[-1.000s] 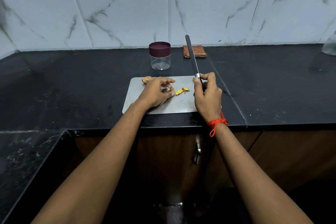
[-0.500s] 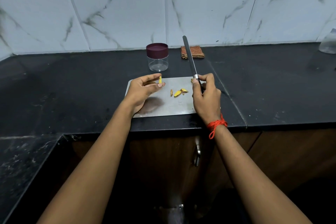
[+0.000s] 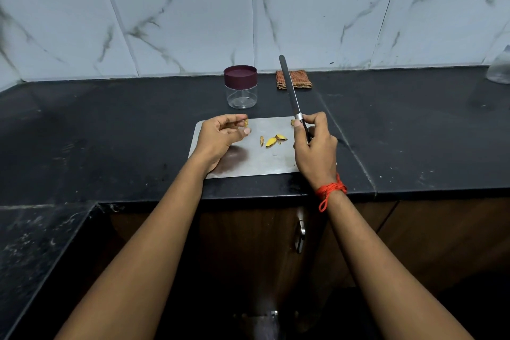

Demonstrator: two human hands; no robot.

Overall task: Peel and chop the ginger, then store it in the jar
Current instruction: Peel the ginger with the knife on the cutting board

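A steel cutting board (image 3: pixel 256 160) lies on the black counter. My left hand (image 3: pixel 220 135) hovers over its left part and pinches a small ginger piece (image 3: pixel 246 122) at the fingertips. A few yellow ginger slices (image 3: pixel 271 141) lie in the board's middle. My right hand (image 3: pixel 314 144) grips the handle of a long knife (image 3: pixel 289 88), whose blade points up and away from me. Another small ginger bit (image 3: pixel 292 121) shows just left of the right thumb. A clear jar with a maroon lid (image 3: pixel 240 86) stands behind the board, lid on.
A folded orange checked cloth (image 3: pixel 294 80) lies by the tiled wall behind the knife. A clear glass object (image 3: pixel 499 69) sits at the far right edge. The counter front edge (image 3: pixel 248 196) runs just below the board, with a cabinet handle (image 3: pixel 300 235) underneath.
My left hand lifted off the slices with a small ginger piece pinched in its fingers and moved toward the board's left back part. The right hand and knife stayed put.
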